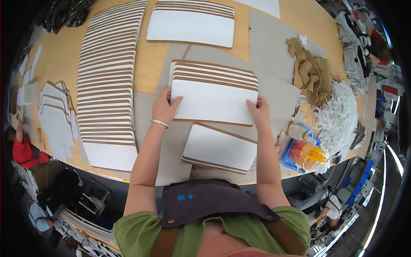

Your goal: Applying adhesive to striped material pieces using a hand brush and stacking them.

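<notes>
A fanned stack of white rectangular panels with brown edges (213,101) is held between my two hands over the middle of the table. My left hand (166,105) grips its left edge, thumb on the white top face. On the right edge my right hand (259,110) does the same, its fingers partly hidden beneath. Just below lies a smaller, slanted pile of similar panels (221,147). Another fanned stack (191,27) rests at the far side. A long overlapping row of such panels (107,80) runs along the left.
Shaped white pieces (54,112) lie at far left. To the right are crumpled brown scraps (310,75), a heap of white strips (338,119), and a blue basket (289,157) beside an orange-tinted cup (301,154). A person in red (24,149) is beyond the left table edge.
</notes>
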A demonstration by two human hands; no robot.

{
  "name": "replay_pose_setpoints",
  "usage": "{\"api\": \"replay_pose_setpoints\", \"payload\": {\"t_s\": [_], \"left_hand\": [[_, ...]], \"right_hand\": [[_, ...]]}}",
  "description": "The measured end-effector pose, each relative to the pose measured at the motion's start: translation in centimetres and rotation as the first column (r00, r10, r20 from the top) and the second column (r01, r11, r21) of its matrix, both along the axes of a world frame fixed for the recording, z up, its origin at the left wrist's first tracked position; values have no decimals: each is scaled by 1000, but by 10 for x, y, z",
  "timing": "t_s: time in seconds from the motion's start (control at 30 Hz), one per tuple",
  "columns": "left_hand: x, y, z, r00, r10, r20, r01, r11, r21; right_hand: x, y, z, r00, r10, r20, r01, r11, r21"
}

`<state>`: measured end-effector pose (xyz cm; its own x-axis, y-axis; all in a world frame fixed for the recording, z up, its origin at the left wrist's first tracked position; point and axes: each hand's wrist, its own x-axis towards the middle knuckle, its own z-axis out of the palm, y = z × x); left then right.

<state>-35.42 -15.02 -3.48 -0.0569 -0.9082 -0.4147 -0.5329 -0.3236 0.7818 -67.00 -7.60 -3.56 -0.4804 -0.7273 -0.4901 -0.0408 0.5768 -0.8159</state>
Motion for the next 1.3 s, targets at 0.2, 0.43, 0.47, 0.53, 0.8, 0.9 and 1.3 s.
{"api": "replay_pose_setpoints", "payload": {"t_s": [0.2,0.43,0.47,0.53,0.8,0.9,1.3], "left_hand": [[-8,1,11,994,30,108,-28,999,-17],[6,2,-16,989,87,-118,-95,993,-67],[6,2,-17,987,88,-137,-95,994,-45],[4,1,-14,983,94,-156,-99,995,-23],[-3,-4,16,939,-83,333,72,996,46],[-7,3,6,863,-63,501,145,981,-126],[-11,-13,16,913,25,408,1,998,-65]], "right_hand": [[-4,2,-12,997,-33,-76,33,999,-4],[2,-2,-5,998,-62,-21,62,998,23],[3,-3,-4,998,-57,-20,58,998,22],[4,-5,-2,997,-61,-54,64,997,47],[-3,-5,-10,966,83,-243,-53,990,127],[4,-8,-1,815,210,-540,-115,972,205],[-11,-12,-8,890,184,-418,-97,971,219]]}}
